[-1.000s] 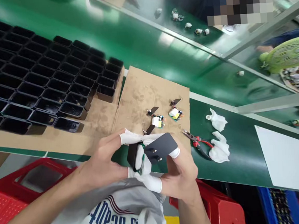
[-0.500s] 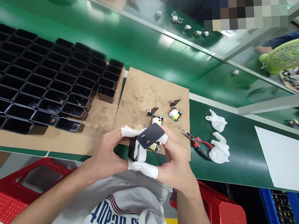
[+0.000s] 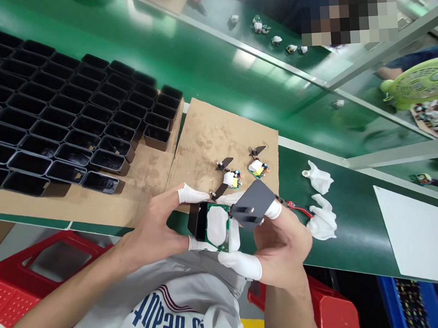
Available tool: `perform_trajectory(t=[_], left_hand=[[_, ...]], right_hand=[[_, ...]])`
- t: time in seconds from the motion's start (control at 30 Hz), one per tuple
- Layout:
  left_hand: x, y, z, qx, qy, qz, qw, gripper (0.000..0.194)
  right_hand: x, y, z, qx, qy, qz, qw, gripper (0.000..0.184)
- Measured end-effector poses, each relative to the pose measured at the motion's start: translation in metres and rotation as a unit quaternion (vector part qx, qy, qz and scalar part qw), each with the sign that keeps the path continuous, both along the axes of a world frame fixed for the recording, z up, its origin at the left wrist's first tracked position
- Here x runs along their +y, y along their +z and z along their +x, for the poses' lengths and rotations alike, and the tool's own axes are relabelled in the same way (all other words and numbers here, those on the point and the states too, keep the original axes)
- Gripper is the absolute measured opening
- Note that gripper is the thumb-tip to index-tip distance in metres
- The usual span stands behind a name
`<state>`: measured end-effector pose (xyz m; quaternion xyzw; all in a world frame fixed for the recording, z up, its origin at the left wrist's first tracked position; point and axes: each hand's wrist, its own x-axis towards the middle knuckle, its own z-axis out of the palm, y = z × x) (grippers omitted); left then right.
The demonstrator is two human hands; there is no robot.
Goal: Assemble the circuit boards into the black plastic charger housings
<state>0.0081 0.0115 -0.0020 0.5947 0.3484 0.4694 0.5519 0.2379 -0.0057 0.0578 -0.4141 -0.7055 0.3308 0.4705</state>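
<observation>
My left hand (image 3: 152, 230) grips a small black plastic case (image 3: 196, 222) between thumb and fingers. My right hand (image 3: 286, 239), fingertips also in white covers, holds a green circuit board (image 3: 224, 210) with a white pad on it. The board stands at the case's open side; whether its edge is still inside is hard to see. A dark end plate (image 3: 253, 204) with two metal pins tilts up beside the board, against my right fingers. Just beyond, two similar circuit boards (image 3: 235, 182) with black plates lie on a cardboard sheet (image 3: 202, 130).
Rows of black open cases (image 3: 67, 101) fill the left side. To the right are red-handled pliers (image 3: 299, 208), partly hidden, two crumpled white cloth pieces (image 3: 318, 178) and a white sheet (image 3: 416, 231). A green fan (image 3: 422, 82) and a person stand across the bench; red stools (image 3: 331, 305) are below.
My right hand has moved right with the board and end plate, away from the case. More of the board's face now shows. My left hand has stayed almost in place.
</observation>
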Motion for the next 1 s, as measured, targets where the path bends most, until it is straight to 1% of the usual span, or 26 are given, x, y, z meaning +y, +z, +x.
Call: perform_trajectory(t=[0.1,0.27,0.37,0.47,0.6,0.83,1.0], left_hand=[[-0.001,0.0,0.001,0.002,0.003,0.017,1.0,0.068],[-0.002,-0.001,-0.002,0.032,0.022,0.042,0.998,0.064],[-0.002,0.0,-0.004,0.043,0.011,0.045,0.998,0.06],[-0.002,0.001,-0.004,0.03,0.005,0.057,0.998,0.058],[-0.002,0.003,-0.003,0.013,0.004,0.055,0.998,0.058],[-0.004,0.003,-0.003,0.018,0.007,0.053,0.998,0.057],[-0.005,0.002,-0.003,0.041,0.008,0.063,0.997,0.054]], right_hand=[[0.0,0.002,-0.002,-0.011,0.012,-0.01,1.0,0.064],[-0.002,-0.002,-0.004,-0.034,0.014,0.006,0.999,0.071],[-0.003,-0.005,-0.005,-0.039,0.015,0.014,0.999,0.073],[-0.004,-0.006,-0.004,-0.044,0.017,0.01,0.999,0.072],[-0.005,-0.003,-0.004,-0.05,0.023,0.001,0.998,0.075],[-0.005,0.002,-0.007,-0.059,0.026,0.005,0.998,0.071],[-0.008,0.005,-0.008,-0.08,0.024,-0.003,0.997,0.063]])
